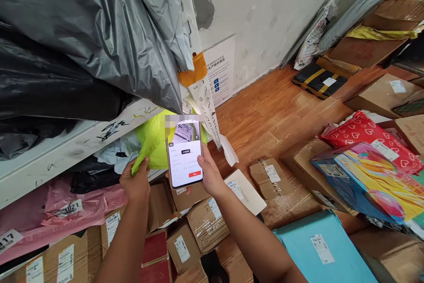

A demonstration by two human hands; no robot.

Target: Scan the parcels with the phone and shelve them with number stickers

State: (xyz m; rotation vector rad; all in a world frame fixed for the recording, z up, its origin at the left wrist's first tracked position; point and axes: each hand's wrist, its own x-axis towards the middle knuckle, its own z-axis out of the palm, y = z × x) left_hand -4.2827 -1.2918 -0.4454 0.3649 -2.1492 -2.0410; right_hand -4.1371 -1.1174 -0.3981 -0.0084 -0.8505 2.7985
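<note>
Wood floor [265, 117] past a white shelf edge [76, 155], lime bag [154, 141] and phone [185, 159] alongside.
Floorboards show between the wall [265, 18] and the cardboard boxes [205, 225] crowding below; the bag is beside the shelf edge, its corner pinched in the left hand [135, 179]; the right hand [212, 175] grips the phone in front of it.

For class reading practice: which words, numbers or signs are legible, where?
"生产操作规范": white poster by the grey wall.
"21": ending the white label on a pink plastic parcel.
"17": ending another white label, lower left.
Too small or blurred: rectangular smartphone's screen, other shipping labels, poster's fine print, white plastic strip's lettering, scrawl on white shelf edge.
</note>
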